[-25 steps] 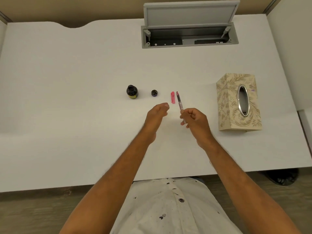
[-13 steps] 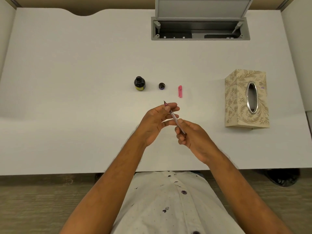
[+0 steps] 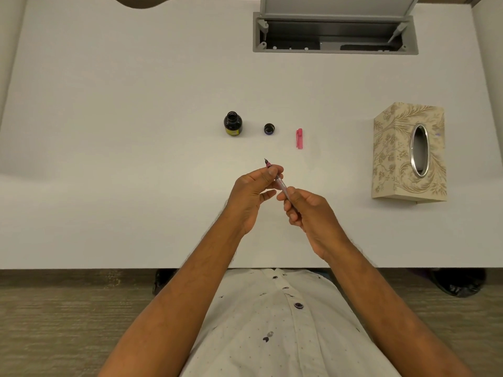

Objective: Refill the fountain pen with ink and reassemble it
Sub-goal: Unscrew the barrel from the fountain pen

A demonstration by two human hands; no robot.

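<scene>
The left hand (image 3: pixel 251 193) pinches the slim clear-barrelled fountain pen (image 3: pixel 280 183) near its nib end, thumb and fingers (image 3: pixel 272 172) closed on it. The right hand (image 3: pixel 307 213) grips the rear of the same barrel, fingers curled shut round it so that the back end is hidden inside the fist. Only a short stretch of barrel shows between the two hands, and the dark nib sticks out past the left fingertips, pointing toward the far edge of the white bench (image 3: pixel 109 131). The pen is held above the bench, a little in from the near edge.

Beyond the hands lies a row, well apart from them: an open dark glass ink bottle with a yellow label (image 3: pixel 233 124), its small round dark cap (image 3: pixel 269 129) just to the right, then a pink plastic pen cap (image 3: pixel 299 138) lying flat. Wide bare bench stretches to the left. Toward the right edge stands a cream floral tissue box (image 3: pixel 408 152). At the far edge a grey cable hatch (image 3: pixel 334 31) stands open, its lid cut off by the frame. The hatch's contents are too dark to make out.
</scene>
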